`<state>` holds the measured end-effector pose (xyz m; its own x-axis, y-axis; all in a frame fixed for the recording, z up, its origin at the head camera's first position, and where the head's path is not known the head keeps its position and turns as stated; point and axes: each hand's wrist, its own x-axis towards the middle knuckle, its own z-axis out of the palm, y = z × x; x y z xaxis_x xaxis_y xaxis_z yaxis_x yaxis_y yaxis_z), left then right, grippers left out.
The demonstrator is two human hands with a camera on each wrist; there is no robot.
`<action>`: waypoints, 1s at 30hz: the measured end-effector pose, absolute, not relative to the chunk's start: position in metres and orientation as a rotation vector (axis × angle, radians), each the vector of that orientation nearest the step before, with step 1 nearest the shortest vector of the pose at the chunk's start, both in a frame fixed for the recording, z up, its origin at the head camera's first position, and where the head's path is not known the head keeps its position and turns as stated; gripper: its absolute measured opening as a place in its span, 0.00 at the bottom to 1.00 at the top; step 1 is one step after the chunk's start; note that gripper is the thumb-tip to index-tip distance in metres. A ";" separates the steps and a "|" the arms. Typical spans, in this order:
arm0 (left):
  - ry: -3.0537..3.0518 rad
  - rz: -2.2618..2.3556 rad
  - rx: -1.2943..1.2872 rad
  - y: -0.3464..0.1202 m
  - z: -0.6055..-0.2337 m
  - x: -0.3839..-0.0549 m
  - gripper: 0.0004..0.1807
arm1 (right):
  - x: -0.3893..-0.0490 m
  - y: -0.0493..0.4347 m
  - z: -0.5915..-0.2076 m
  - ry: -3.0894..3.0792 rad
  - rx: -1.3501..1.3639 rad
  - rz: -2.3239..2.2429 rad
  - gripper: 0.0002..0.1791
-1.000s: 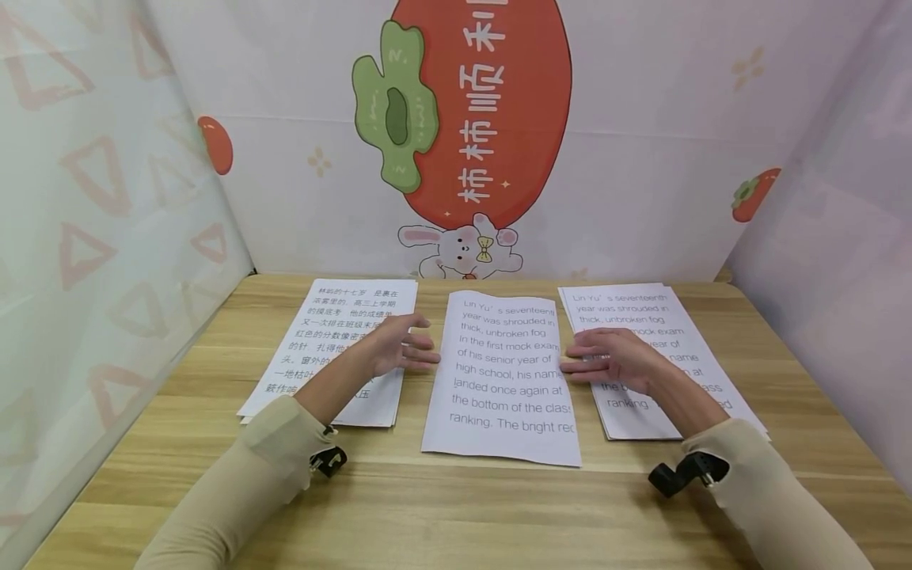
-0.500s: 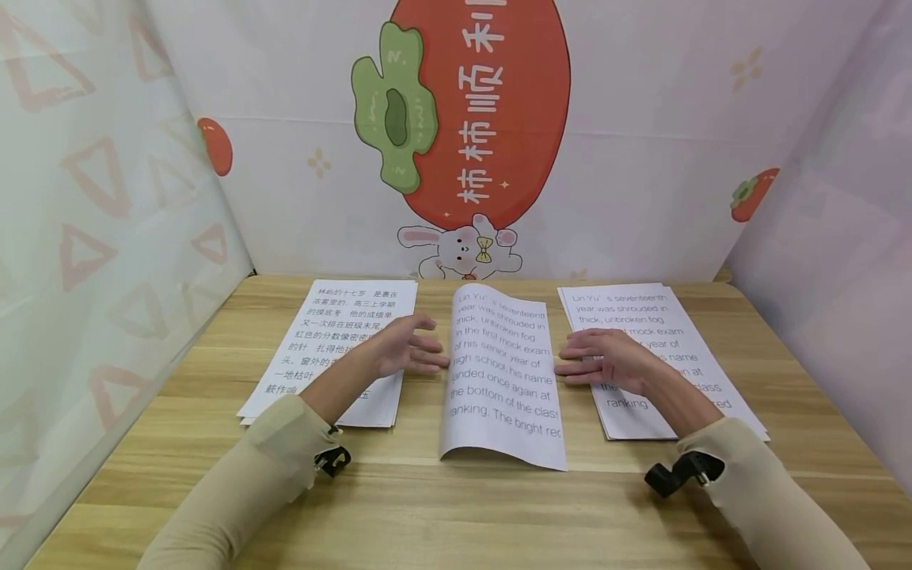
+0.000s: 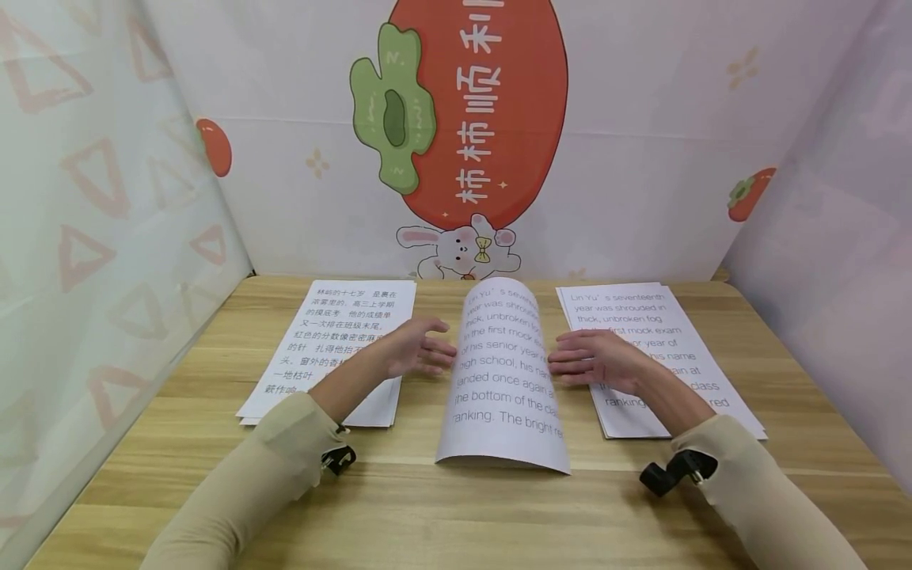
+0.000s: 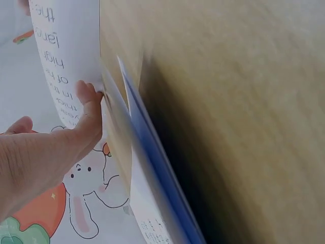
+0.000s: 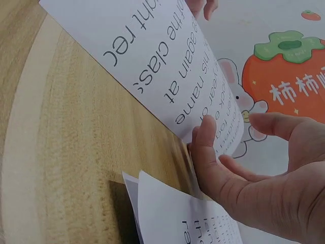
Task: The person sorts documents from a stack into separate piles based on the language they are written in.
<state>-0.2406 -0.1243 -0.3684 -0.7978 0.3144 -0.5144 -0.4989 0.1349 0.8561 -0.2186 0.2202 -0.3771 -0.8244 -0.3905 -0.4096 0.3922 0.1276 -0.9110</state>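
Observation:
A printed sheet of paper (image 3: 502, 388) in English bows upward in the middle of the table, its centre arched off the wood. At its left edge, the fingertips of my left hand (image 3: 408, 353) touch the paper. The fingers of my right hand (image 3: 604, 361) press against the opposite edge, extended rather than curled. In the left wrist view the left hand (image 4: 66, 142) has its fingertips against the sheet's side. The right wrist view shows the right hand (image 5: 269, 183) with fingertips at the paper's lower border and the thumb apart from it.
A paper stack (image 3: 349, 317) with Chinese text lies under the left forearm. On the other side, a stack with English text (image 3: 641, 309) lies partly beneath the right hand. The wooden table (image 3: 399, 514) ends at a printed backdrop (image 3: 627, 158) behind.
Both hands have moved inward, closer together. The middle sheet, nearly flat earlier, first rose along its left side and now arches up across its whole width.

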 end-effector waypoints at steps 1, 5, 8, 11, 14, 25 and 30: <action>1.814 1.727 -0.179 -0.124 -0.369 -0.241 0.34 | -0.219 0.220 -0.377 1.845 -0.004 -1.745 0.29; 1.808 1.737 -0.180 -0.123 -0.370 -0.241 0.34 | -0.219 0.218 -0.378 1.877 -0.030 -1.710 0.29; 1.799 1.741 -0.154 -0.122 -0.371 -0.240 0.34 | -0.220 0.217 -0.380 1.885 -0.049 -1.702 0.30; 1.794 1.734 -0.121 -0.120 -0.370 -0.238 0.34 | -0.219 0.216 -0.383 1.883 -0.086 -1.704 0.32; 1.807 1.715 -0.100 -0.117 -0.370 -0.237 0.33 | -0.218 0.213 -0.385 1.865 -0.114 -1.720 0.32; 1.922 1.658 -0.039 -0.106 -0.370 -0.233 0.39 | -0.213 0.206 -0.385 1.883 -0.180 -1.719 0.36; 1.876 1.695 -0.050 -0.105 -0.369 -0.231 0.32 | -0.210 0.206 -0.383 1.846 -0.195 -1.740 0.37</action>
